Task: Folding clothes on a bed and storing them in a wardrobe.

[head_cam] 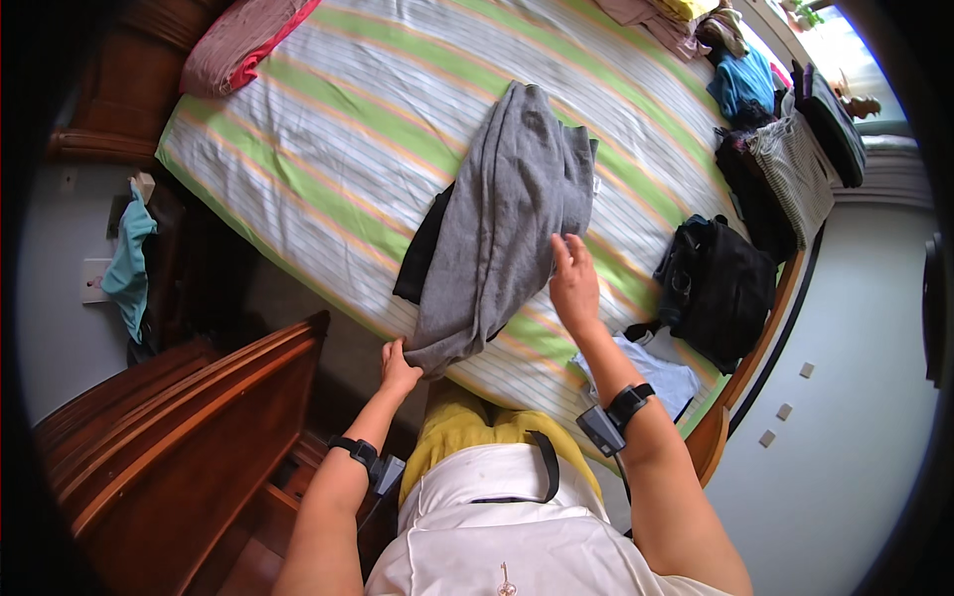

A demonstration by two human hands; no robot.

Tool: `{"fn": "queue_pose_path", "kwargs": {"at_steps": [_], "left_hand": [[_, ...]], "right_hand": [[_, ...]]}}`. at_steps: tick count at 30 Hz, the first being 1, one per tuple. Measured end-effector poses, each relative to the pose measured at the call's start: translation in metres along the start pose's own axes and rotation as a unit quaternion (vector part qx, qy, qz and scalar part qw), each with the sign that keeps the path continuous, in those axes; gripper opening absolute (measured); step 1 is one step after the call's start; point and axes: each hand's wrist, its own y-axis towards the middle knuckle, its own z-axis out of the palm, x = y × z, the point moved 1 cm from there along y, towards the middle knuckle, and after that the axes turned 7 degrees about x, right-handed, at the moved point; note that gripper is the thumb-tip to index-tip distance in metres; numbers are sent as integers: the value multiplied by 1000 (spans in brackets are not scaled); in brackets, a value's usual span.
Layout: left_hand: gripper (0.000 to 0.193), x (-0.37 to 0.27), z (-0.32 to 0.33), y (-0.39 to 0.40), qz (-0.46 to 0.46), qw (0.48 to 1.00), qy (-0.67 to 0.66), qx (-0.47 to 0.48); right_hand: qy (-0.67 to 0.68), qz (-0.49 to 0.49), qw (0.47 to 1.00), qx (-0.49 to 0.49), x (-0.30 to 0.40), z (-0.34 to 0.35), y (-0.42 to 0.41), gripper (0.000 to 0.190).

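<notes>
A grey knit garment point(514, 194), probably a pair of trousers, lies lengthwise on the striped bedsheet point(358, 134). Its near end hangs by the bed's edge, where my left hand point(400, 369) pinches the corner. My right hand point(575, 287) is at the garment's right side, fingers slightly spread and nothing visibly gripped; whether the fingertips touch the cloth is hard to tell. From under the grey cloth a black garment point(423, 253) sticks out on the left. A small white tag point(597, 185) shows at the far right edge.
Dark folded clothes point(719, 290) and a pale blue garment point(648, 372) lie on the right. More clothes point(782, 171) are piled beyond them. A pink bundle point(242, 45) rests at the far left. A wooden bed-like panel point(201, 439) stands to my left; a wall point(835, 357) is on the right.
</notes>
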Motion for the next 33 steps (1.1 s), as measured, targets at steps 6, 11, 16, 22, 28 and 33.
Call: {"fn": "queue_pose_path", "kwargs": {"at_steps": [6, 11, 16, 22, 28, 33], "left_hand": [[41, 3, -5, -14, 56, 980, 189, 34], [33, 22, -10, -19, 107, 981, 129, 97], [27, -23, -61, -45, 90, 967, -51, 233], [37, -118, -136, -58, 98, 792, -481, 362], [54, -209, -139, -30, 173, 694, -651, 256], [62, -199, -90, 6, 162, 788, -549, 227]], "right_hand": [[37, -246, 940, 235, 64, 8, -42, 46], [6, -255, 911, 324, 86, 19, -59, 36], [-7, -204, 909, 363, 76, 31, -51, 24], [259, -133, 879, 377, 48, 22, -42, 21], [425, 89, 788, 436, 31, 2, -48, 21], [495, 130, 770, 381, 23, 7, -60, 25]]}}
